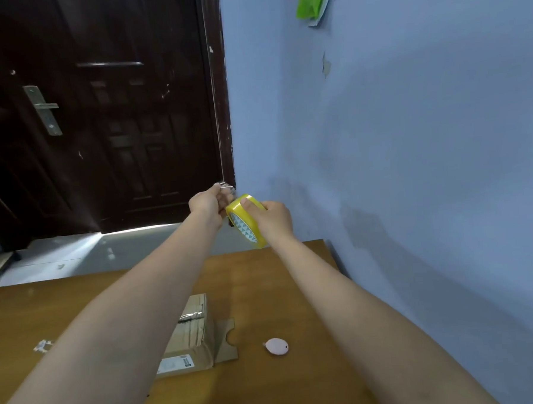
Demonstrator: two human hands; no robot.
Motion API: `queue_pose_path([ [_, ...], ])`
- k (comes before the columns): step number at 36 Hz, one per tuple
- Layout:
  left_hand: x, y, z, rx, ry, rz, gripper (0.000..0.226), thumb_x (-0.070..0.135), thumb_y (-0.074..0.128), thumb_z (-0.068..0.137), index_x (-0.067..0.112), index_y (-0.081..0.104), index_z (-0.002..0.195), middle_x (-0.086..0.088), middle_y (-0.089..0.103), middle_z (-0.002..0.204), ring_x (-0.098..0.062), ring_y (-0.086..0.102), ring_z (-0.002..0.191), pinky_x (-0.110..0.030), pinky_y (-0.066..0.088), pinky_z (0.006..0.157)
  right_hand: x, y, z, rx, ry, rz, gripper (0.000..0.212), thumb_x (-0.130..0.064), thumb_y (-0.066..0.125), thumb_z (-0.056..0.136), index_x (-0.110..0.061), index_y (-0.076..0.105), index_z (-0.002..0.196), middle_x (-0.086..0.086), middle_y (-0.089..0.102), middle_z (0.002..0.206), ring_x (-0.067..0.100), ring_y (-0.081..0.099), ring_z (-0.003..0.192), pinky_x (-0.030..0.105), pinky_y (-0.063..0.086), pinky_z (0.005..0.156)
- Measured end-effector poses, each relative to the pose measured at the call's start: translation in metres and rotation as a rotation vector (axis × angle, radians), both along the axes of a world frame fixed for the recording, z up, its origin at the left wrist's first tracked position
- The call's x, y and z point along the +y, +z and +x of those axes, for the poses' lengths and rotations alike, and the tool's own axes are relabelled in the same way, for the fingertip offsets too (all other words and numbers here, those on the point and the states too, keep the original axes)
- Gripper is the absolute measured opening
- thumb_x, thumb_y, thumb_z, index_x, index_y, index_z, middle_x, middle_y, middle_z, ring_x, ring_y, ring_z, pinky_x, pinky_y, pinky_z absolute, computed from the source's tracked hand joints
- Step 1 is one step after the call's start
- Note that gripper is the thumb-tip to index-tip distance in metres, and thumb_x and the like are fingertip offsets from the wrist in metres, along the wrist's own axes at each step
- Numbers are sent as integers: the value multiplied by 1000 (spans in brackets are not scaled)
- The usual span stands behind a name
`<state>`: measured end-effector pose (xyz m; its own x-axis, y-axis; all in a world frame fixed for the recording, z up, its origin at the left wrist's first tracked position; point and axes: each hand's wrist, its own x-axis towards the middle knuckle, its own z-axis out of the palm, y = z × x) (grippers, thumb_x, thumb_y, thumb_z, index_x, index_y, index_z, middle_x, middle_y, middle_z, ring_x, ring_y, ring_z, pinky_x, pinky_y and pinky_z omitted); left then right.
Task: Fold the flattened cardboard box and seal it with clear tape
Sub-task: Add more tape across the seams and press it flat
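Both arms are stretched out high above the wooden table [264,294]. My right hand [275,215] grips a yellowish roll of clear tape [246,221]. Just left of the roll, my left hand [208,201] pinches the tape's loose end [226,187], pulled a short way off the roll. The cardboard box [189,335] lies on the table below my left forearm, partly hidden by it. It carries a white label near its front, old tape across its top, and one flap sticking out to the right.
A small pink oval object [276,346] lies on the table right of the box. A clear scrap [43,346] lies at the table's left. A blue wall [411,163] runs along the right; a dark door [100,118] stands beyond the table.
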<state>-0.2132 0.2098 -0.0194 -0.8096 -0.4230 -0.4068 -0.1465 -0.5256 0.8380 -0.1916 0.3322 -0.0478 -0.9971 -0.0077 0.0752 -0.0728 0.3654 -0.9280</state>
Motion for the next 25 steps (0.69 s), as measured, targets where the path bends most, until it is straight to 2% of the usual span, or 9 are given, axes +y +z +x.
queue_pose_path([
  [2, 2, 2, -1, -13, -10, -5, 13, 10, 58, 92, 8, 57, 79, 2, 63, 46, -9, 58, 44, -30, 54, 70, 0, 0, -1, -6, -6, 23, 50, -51, 58, 83, -19, 42, 50, -1, 44, 52, 20, 45, 55, 31, 35, 57],
  [4, 3, 3, -1, -2, -4, -1, 10, 6, 58, 91, 10, 50, 87, -2, 65, 59, -12, 59, 49, -31, 54, 69, 0, 0, -2, -6, -14, 45, 50, -53, 57, 83, -19, 39, 50, -2, 43, 52, 20, 44, 55, 32, 34, 57],
  [6, 0, 1, -4, 14, 2, 0, 14, 4, 58, 91, 13, 47, 92, -6, 65, 71, -15, 60, 56, -34, 54, 78, 0, -1, -2, -10, -26, 34, 51, -52, 58, 83, -20, 37, 49, -1, 42, 52, 21, 43, 55, 32, 33, 56],
  [10, -6, 0, -3, 6, -70, -27, 4, 9, 60, 91, 11, 58, 88, -2, 67, 75, -12, 64, 59, -34, 55, 83, -3, -2, 0, -12, -33, 6, 52, -49, 60, 83, -20, 35, 49, 1, 40, 53, 20, 42, 56, 32, 32, 56],
  [13, -12, -4, -2, -24, -122, -87, 7, 11, 60, 91, 11, 63, 84, -1, 70, 80, -11, 65, 65, -32, 54, 84, -7, -5, 5, -7, -40, 43, 52, -48, 59, 85, -19, 35, 49, 1, 40, 53, 21, 41, 57, 32, 31, 56],
  [19, -27, -18, 4, 3, -119, -208, 10, 6, 58, 90, 13, 60, 84, -5, 68, 73, -15, 64, 59, -32, 53, 75, -17, -20, 26, -9, -2, 23, 50, -49, 55, 88, -20, 33, 54, 1, 37, 55, 17, 35, 54, 30, 26, 56],
  [22, -33, -28, 11, 41, -98, -289, 16, 4, 56, 91, 13, 58, 78, -5, 66, 68, -10, 62, 49, -25, 52, 58, -23, -23, 43, -10, 55, -16, 43, -37, 53, 94, -18, 36, 58, -4, 33, 55, 6, 29, 47, 31, 23, 53],
  [25, -37, -37, 18, 35, -82, -285, 18, 2, 58, 89, 13, 58, 74, -3, 61, 68, -11, 58, 55, -19, 47, 48, -29, -28, 57, -6, 94, -13, 41, -22, 56, 92, -20, 36, 56, -6, 34, 53, 4, 31, 46, 28, 24, 53],
])
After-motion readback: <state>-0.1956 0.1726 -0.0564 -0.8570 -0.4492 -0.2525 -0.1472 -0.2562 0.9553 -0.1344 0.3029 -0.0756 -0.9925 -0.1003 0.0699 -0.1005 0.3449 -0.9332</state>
